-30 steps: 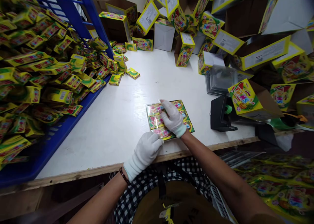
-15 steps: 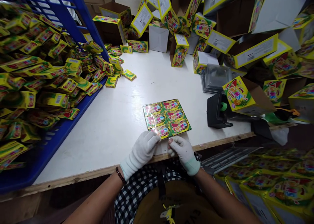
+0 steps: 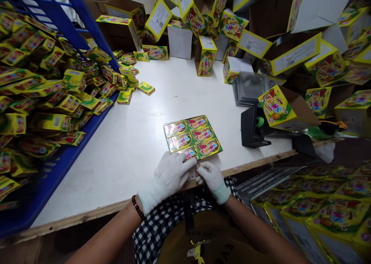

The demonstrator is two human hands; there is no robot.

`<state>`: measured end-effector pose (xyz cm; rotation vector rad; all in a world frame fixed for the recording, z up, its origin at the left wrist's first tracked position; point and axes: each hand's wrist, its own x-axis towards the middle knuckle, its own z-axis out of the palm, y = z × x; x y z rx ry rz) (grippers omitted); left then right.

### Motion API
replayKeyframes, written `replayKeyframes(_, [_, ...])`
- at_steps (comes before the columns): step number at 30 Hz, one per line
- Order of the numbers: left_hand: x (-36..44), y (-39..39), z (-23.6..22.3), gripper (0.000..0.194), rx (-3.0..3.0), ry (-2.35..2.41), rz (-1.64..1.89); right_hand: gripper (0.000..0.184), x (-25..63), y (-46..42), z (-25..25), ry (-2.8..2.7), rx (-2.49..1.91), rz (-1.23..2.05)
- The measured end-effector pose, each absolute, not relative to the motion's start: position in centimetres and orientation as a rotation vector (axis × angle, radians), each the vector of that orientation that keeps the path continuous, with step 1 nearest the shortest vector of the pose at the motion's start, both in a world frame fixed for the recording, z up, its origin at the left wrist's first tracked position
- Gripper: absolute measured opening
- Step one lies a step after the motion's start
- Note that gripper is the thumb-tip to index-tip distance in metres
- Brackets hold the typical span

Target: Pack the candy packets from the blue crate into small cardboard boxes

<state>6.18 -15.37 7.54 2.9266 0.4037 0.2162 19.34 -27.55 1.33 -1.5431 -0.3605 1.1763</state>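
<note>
A flat block of several small yellow-green candy boxes in clear film (image 3: pixel 193 137) lies on the white table (image 3: pixel 139 140) close to its near edge. My left hand (image 3: pixel 169 176), in a white glove, rests at the block's near left corner with fingers curled on the film. My right hand (image 3: pixel 211 177), also gloved, pinches the film's near edge beside it. The two hands almost touch.
A blue crate (image 3: pixel 58 148) heaped with small yellow boxes fills the left side. Larger open cartons (image 3: pixel 275 105) pile at the back and right. A black tape dispenser (image 3: pixel 253 127) and a stack of clear trays (image 3: pixel 249 88) stand right of the block.
My right hand left the top of the block and came down to its near edge. My left hand moved up to the near left corner, closing in beside the right.
</note>
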Motion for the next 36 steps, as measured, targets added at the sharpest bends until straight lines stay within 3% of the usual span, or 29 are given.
replayKeyframes(8, [9.6,-15.2,5.7,0.012,2.924,0.583,0.216,0.037,21.0,-26.0,-0.3,-0.545,-1.807,1.12])
replayKeyframes(12, [9.1,-15.3,6.0,0.005,2.914,0.537,0.257,0.046,22.0,-27.3,0.6,-0.242,-1.482,1.26])
replayKeyframes(15, [9.0,-13.2,7.3,0.019,2.835,0.492,0.237,0.054,22.8,-27.7,1.5,0.002,-1.267,1.306])
replayKeyframes(18, [9.6,-8.9,8.6,0.023,2.724,0.795,0.504,0.054,24.2,-26.8,1.9,-0.049,-1.318,1.319])
replayKeyframes(20, [10.0,-5.8,9.1,0.033,2.444,1.092,0.629,0.051,25.7,-25.7,2.0,-0.228,-1.467,1.27])
replayKeyframes(24, [9.1,-3.6,8.4,0.046,1.886,1.253,0.404,0.042,30.6,-23.6,3.1,-0.562,-1.805,1.051])
replayKeyframes(30, [6.1,-11.6,6.5,0.04,1.593,1.108,0.214,0.027,35.7,-17.7,5.2,-1.39,-2.075,0.093])
replayKeyframes(36, [6.5,-17.3,6.1,0.04,1.024,1.114,0.402,0.047,32.6,-10.5,4.9,-2.096,-1.828,0.387])
